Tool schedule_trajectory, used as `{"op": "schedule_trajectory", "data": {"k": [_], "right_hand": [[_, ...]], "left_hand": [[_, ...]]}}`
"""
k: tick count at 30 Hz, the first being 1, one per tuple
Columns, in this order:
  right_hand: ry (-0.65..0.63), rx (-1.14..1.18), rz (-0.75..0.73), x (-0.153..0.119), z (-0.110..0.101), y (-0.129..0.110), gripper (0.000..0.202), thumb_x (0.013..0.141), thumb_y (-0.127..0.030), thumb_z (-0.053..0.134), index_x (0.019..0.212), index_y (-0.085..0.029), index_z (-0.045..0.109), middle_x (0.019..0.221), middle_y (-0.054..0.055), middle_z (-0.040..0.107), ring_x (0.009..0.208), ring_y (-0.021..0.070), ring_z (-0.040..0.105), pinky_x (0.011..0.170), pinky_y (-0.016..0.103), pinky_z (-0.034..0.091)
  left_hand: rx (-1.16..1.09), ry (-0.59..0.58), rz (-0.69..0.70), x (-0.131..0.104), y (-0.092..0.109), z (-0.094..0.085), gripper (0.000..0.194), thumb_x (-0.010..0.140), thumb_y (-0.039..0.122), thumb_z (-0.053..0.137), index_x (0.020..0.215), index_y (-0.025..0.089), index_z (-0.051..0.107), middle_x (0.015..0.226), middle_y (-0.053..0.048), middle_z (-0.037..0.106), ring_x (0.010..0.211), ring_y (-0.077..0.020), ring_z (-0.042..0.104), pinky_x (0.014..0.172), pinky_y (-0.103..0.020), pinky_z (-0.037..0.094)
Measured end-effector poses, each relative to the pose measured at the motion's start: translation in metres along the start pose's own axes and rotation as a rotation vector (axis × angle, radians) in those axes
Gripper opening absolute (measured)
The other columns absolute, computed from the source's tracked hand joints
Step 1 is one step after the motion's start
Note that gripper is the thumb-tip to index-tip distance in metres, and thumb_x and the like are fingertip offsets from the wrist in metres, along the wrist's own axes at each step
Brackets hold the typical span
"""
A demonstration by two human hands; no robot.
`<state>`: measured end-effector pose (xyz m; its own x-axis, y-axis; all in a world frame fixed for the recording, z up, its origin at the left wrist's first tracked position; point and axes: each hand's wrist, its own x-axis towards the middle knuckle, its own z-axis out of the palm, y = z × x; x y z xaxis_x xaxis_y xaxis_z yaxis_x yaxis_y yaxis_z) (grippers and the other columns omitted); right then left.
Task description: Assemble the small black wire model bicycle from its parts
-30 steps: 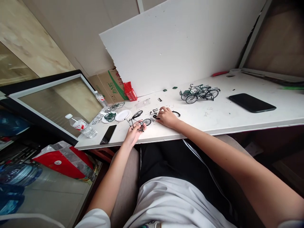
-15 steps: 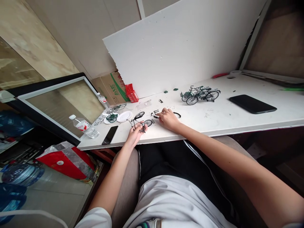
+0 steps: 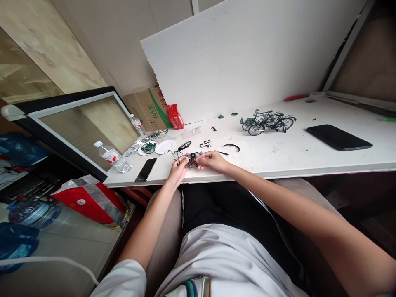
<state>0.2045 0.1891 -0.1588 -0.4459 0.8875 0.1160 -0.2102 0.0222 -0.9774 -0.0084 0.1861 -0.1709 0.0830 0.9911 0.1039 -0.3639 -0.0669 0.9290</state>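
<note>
My left hand (image 3: 177, 172) pinches a small black model bicycle (image 3: 185, 145) near the table's front edge. The bicycle is tilted, with a wheel rising above my fingers. Against its near end, the fingers of my right hand (image 3: 214, 162) are closed on a small black part (image 3: 194, 159); its exact kind is too small to make out. My fingertips partly hide the spot where part and bicycle meet. A curved black strip (image 3: 233, 145) lies to the right of my hands. Several tiny black pieces (image 3: 205, 143) are scattered just beyond them.
Assembled model bicycles (image 3: 269, 123) stand at the back right, left of a black tablet-like slab (image 3: 339, 137). To the left are a phone (image 3: 145, 170), a water bottle (image 3: 113, 156), white plates (image 3: 165, 147) with green parts nearby, and a red box (image 3: 175, 117).
My right hand has moved left from the loose pieces to the bicycle, bringing a small black part. My left hand keeps its hold. The view has shifted slightly.
</note>
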Motion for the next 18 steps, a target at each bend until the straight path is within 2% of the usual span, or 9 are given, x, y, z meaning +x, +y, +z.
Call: {"op": "schedule_trajectory", "data": {"k": [5,9,12,18], "right_hand": [[-0.080,-0.040,0.036,0.001,0.003,0.000,0.049,0.070,-0.054,0.098,0.093,-0.014,0.080,0.081,0.008,0.082,0.070,0.0177,0.078,0.073,0.028,0.065],[-0.043,-0.079,0.021,0.005,0.005,0.005,0.052,0.071,-0.059,0.096,0.092,-0.015,0.078,0.079,0.008,0.081,0.069,0.0180,0.077,0.069,0.028,0.066],[-0.018,-0.154,-0.012,0.007,0.004,0.010,0.051,0.075,-0.062,0.092,0.086,-0.015,0.076,0.076,0.007,0.080,0.065,0.0163,0.074,0.063,0.025,0.063],[-0.050,-0.279,-0.072,0.010,0.001,0.016,0.049,0.082,-0.066,0.084,0.080,-0.017,0.075,0.075,0.005,0.078,0.058,0.0138,0.067,0.050,0.023,0.053]], "left_hand": [[0.015,-0.031,0.012,-0.002,0.002,0.002,0.038,0.080,0.029,0.087,0.113,0.015,0.076,0.110,-0.012,0.078,0.107,-0.0245,0.073,0.101,-0.040,0.055],[0.041,-0.053,0.013,-0.002,0.001,0.001,0.040,0.079,0.030,0.089,0.114,0.015,0.076,0.112,-0.011,0.078,0.111,-0.0259,0.073,0.103,-0.041,0.055],[0.039,-0.063,0.007,-0.002,0.001,0.000,0.041,0.078,0.030,0.090,0.115,0.016,0.076,0.117,-0.011,0.078,0.112,-0.0256,0.072,0.103,-0.041,0.055],[0.047,-0.096,-0.006,-0.004,0.002,0.001,0.044,0.081,0.031,0.089,0.119,0.014,0.075,0.114,-0.014,0.078,0.114,-0.0281,0.072,0.102,-0.042,0.055]]}}
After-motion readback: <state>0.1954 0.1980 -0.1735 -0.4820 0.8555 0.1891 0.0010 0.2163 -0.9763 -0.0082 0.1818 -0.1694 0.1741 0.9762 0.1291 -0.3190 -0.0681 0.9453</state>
